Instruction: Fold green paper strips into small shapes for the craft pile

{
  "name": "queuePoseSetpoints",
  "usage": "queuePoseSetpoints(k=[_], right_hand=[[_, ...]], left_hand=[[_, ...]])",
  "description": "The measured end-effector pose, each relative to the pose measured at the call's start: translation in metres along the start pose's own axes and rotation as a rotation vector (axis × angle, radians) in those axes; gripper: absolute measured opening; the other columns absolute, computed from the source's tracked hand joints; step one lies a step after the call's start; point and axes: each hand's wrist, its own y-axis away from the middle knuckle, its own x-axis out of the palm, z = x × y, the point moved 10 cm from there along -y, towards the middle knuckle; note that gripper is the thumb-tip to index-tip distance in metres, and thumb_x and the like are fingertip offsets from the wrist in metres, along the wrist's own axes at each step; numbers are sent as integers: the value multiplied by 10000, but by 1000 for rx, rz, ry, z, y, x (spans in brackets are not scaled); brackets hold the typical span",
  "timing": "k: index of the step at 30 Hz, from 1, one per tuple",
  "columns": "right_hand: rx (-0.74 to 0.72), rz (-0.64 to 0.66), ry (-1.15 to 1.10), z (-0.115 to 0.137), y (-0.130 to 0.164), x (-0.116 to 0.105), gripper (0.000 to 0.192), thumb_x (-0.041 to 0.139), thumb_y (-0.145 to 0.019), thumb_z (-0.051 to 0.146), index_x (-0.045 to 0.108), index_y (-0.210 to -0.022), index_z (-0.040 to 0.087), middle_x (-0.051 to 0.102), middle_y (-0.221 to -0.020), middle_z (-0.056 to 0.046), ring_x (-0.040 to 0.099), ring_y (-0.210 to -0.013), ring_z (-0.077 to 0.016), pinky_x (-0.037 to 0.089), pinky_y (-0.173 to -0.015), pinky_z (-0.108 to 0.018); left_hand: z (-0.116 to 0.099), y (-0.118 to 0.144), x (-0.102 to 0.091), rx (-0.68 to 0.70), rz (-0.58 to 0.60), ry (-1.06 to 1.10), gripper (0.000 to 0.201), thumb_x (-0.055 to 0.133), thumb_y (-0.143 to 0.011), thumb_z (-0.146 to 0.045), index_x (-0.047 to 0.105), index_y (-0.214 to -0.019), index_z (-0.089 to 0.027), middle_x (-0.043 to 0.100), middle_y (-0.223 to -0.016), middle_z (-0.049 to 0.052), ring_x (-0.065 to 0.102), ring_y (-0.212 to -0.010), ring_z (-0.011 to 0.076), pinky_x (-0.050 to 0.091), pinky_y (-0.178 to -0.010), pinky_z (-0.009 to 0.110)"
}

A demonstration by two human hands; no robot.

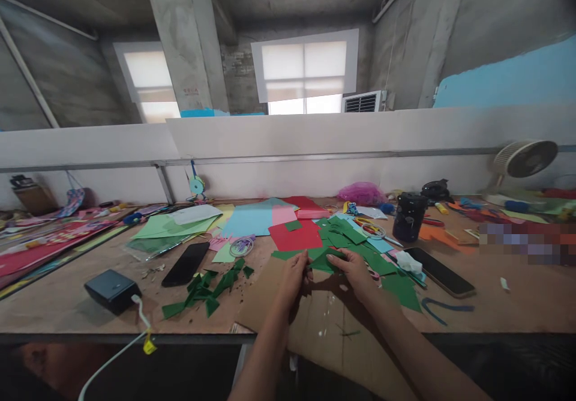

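Observation:
A piece of green paper [324, 261] with a pointed left corner is pinched between the thumb and fingers of my right hand [355, 272]. My left hand [294, 272] is closed beside that corner, fingertips pressed together; whether they grip the paper's edge or something small is hidden. Both hands are above a brown cardboard sheet [324, 329] that overhangs the table's front edge. Just beyond them, several loose green paper squares [346, 230] overlap one another. To the left lies a scattered pile of folded green paper pieces [211, 290].
A black phone [186, 264] and a dark box with a white cable [112, 290] lie left. Red paper [294, 237] and blue paper [247, 218] are behind the hands. On the right are a black cup [409, 216], another phone [441, 272], crumpled tissue [408, 262] and a fan [526, 158].

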Motion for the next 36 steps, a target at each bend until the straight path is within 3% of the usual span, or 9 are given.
queuePoseSetpoints(k=[6,10,20,26,29,32,35,36], right_hand=[[-2,-17,11,3,2,1,407,802,-606,470,690,-854,168,642,-698,-2,528,-602,-154,403,-549,-258],[-16,-35,17,7,4,0,374,790,-619,490,677,-767,166,579,-613,27,459,-546,-124,355,-510,-244],[-46,-33,-13,11,3,-1,319,766,-662,485,669,-729,189,555,-603,30,423,-521,-113,337,-504,-240],[-63,49,95,9,4,14,325,754,-673,489,644,-697,183,567,-598,35,460,-532,-125,348,-518,-249],[-106,30,164,16,1,5,353,682,-733,523,618,-651,186,556,-569,29,478,-509,-131,365,-515,-256],[-147,-49,394,28,-2,-29,341,580,-811,505,645,-704,187,627,-642,-12,537,-549,-159,388,-545,-271],[-236,-101,917,44,0,-65,152,615,-774,337,688,-737,209,674,-764,-39,591,-737,-214,370,-626,-285],[-250,-53,1062,43,0,-70,120,638,-748,304,706,-795,216,688,-853,-49,600,-802,-228,365,-654,-290]], left_hand=[[-3,-2,6,61,67,-90,431,616,-741,-585,505,-619,-187,504,-507,-28,435,-444,97,310,-466,222],[-7,-3,1,101,19,-104,414,627,-741,-554,493,-596,-190,484,-486,-38,428,-448,96,314,-475,224],[-3,-1,2,24,22,9,488,637,-691,-650,516,-654,-178,548,-514,-20,465,-408,94,333,-424,209],[-1,-1,10,-8,80,46,405,731,-645,-526,597,-730,-154,582,-550,-18,518,-466,108,378,-480,213],[1,-5,5,17,46,53,396,741,-623,-514,584,-678,-154,572,-524,-18,487,-451,101,352,-470,211],[7,-9,-1,2,4,63,405,722,-627,-535,568,-691,-166,569,-520,-23,441,-420,90,311,-440,207],[11,-11,-2,-27,10,61,408,714,-625,-545,544,-689,-179,561,-516,-29,423,-403,86,291,-428,207],[11,-10,-2,-31,15,58,409,714,-622,-545,538,-682,-181,557,-513,-30,421,-401,87,287,-426,207]])
